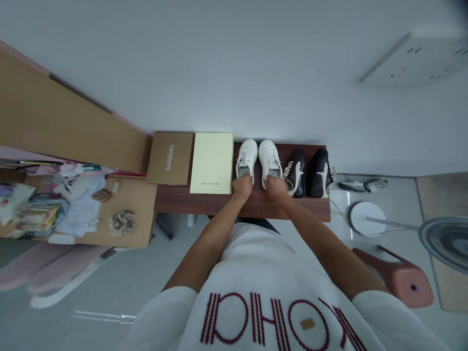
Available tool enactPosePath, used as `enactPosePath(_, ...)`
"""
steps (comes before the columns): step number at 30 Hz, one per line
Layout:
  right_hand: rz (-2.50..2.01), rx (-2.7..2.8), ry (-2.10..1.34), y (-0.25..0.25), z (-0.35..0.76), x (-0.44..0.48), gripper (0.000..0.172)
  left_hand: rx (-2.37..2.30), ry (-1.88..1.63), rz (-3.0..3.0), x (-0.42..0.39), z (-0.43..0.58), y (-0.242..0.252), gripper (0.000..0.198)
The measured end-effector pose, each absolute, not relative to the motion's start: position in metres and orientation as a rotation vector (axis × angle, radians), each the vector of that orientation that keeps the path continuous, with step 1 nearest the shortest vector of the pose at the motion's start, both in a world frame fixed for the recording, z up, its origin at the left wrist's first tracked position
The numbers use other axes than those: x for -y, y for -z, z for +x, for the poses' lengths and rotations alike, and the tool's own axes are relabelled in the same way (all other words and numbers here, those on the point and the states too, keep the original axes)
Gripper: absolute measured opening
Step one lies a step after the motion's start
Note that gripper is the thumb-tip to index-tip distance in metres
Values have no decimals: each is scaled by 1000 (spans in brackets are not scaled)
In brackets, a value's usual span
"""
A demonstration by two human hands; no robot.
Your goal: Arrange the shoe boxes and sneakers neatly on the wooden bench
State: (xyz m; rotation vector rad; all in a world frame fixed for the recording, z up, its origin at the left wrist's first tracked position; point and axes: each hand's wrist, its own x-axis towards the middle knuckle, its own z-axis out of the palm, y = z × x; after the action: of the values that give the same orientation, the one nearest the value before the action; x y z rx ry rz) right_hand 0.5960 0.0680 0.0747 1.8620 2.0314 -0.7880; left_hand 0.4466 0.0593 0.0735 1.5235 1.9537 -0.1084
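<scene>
Two white sneakers stand side by side on a dark wooden bench (175,199), toes toward the wall. My left hand (242,186) is closed on the heel of the left white sneaker (247,155). The heel of the right white sneaker (269,155) is in my right hand (275,186), fingers partly hidden inside the shoe opening. Just right of them sits a pair of black sneakers with cream trim, one black sneaker (299,170) close to my right hand and the other black sneaker (317,173) nearer the bench end.
Left of the sneakers lie a pale yellow shoebox (212,161) and a brown shoebox (171,158). A cluttered desk (137,195) adjoins the bench at left. On the right are a standing fan (446,241), a pink stool (407,280) and another shoe (376,185) on the floor.
</scene>
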Motion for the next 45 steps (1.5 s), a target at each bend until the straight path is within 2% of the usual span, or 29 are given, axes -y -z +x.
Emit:
enactPosePath(18, 1902, -1989, 846, -50, 568, -77, 35, -1935, 290, 1531, -75, 456, -47, 44)
enactPosePath(24, 1942, -1967, 931, -45, 566, -77, 39, -1965, 234, 1475, -78, 459, -41, 44)
enactPosePath(29, 1946, -1970, 975, -50, 567, -78, 35, -1986, 249, 1426, -83, 463, -46, 43)
enactPosePath(35, 1947, -2062, 923, -71, 577, -66, 37, -1982, 148, 1450, -74, 469, -68, 43)
enactPosePath(39, 2117, -2226, 856, -79, 618, -50, 39, -1921, -47, 1667, -67, 489, -89, 59)
enactPosePath(42, 2376, -2276, 801, -75, 670, -40, 42, -1659, -134, 1806, -62, 518, -93, 56)
enactPosePath(45, 2680, -2141, 656, -64, 731, -32, 49, -1463, -31, 1733, -53, 552, -80, 48)
